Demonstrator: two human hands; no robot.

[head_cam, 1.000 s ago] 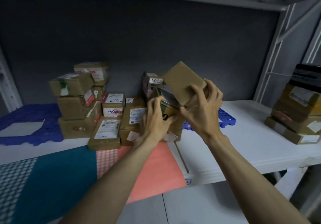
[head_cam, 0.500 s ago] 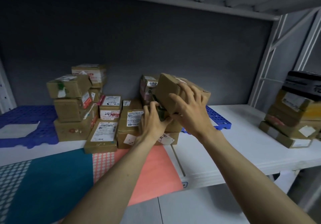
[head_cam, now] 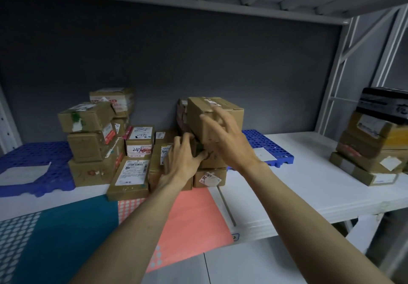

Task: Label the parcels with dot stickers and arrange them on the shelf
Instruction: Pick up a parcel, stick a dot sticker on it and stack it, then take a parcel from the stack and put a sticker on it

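While your right hand (head_cam: 223,138), fingers spread, presses the cardboard parcel (head_cam: 215,116) onto the stack at the shelf's (head_cam: 309,186) back edge, your left hand (head_cam: 183,160) grips a lower box (head_cam: 212,158); square it up next.

A brown cardboard parcel (head_cam: 215,116), taped along its top seam, is seen slightly tilted atop the middle stack of labelled parcels (head_cam: 209,173) on the white shelf (head_cam: 309,184), with more stacked parcels (head_cam: 92,142) to the left.

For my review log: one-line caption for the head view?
Right hand steadies a top parcel on a stack, left hand beside.
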